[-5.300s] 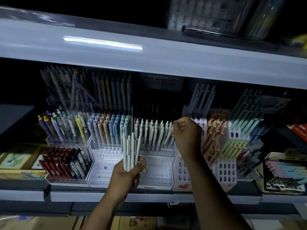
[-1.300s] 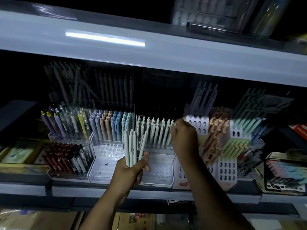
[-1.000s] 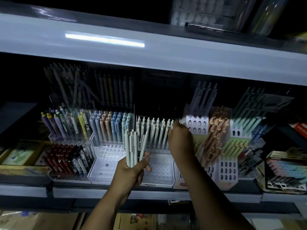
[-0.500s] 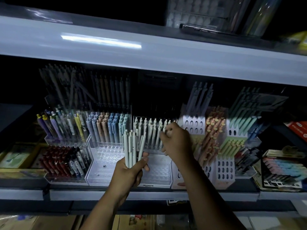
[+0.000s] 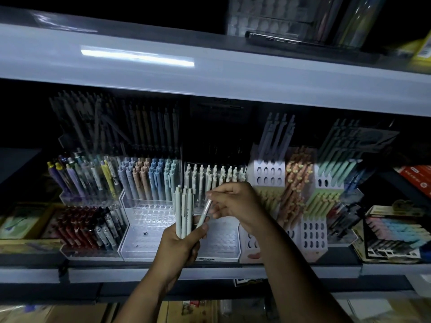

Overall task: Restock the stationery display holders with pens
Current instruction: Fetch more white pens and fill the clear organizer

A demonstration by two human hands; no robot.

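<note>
Now, right grip (image 5: 235, 203) is back from the clear holder (image 5: 224, 243) and on the next pen (image 5: 203, 215).
Head view: it pinches that one pen, drawing it off the bundle (image 5: 184, 213) my left grip (image 5: 179, 245) holds wrapped. The holder's back row is stocked and its front holes are bare, so restocking is mid-way.

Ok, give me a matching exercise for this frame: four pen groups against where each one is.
1 pale pen bundle
2 single pale pen
3 dark red pens
4 peach pens

A in the lower-left clear holder
B pinched by right hand
C held by left hand
D standing right of both hands

Pairs: 1-C, 2-B, 3-A, 4-D.
</note>
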